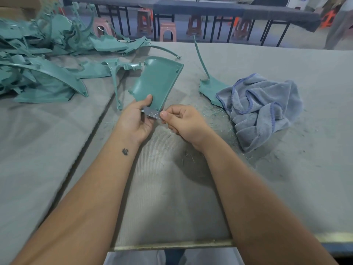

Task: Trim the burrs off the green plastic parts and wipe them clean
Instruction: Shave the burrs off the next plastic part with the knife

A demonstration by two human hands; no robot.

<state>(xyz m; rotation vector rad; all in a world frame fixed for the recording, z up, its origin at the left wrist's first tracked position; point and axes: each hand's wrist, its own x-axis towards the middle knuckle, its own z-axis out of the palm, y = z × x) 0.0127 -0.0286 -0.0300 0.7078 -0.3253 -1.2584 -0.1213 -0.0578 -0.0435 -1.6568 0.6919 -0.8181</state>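
In the head view, the person is holding a curved green panel [156, 83] up over the bench [248, 188]. The left hand [136, 119] is gripping the panel's near, narrow end, its thumb pressed flat on the inner face, so the panel's long axis is running away from the person and leaning slightly to the right, with the wide rounded end farthest off. The right hand [183, 123] is pinching a small grey blade [151, 114] between thumb and forefinger; its other fingers are curled in. The blade is lying just below the panel's near edge, touching or nearly touching it, and pointing toward the left hand. The cut to come seems to turn on this: the blade is sitting at the near edge, on the right hand's side, and the left thumb is resting close by, which looks like a risk if the blade slips leftward.

A crumpled blue cloth [261, 109] is lying on the bench to the right, nearer the right hand, partly covering another green part [209, 88]. A heap of green parts [38, 60] is filling the far left. Fine shavings [208, 111] are scattered on the grey bench around the hands. Plastic stools [167, 31] and another long table are standing beyond.
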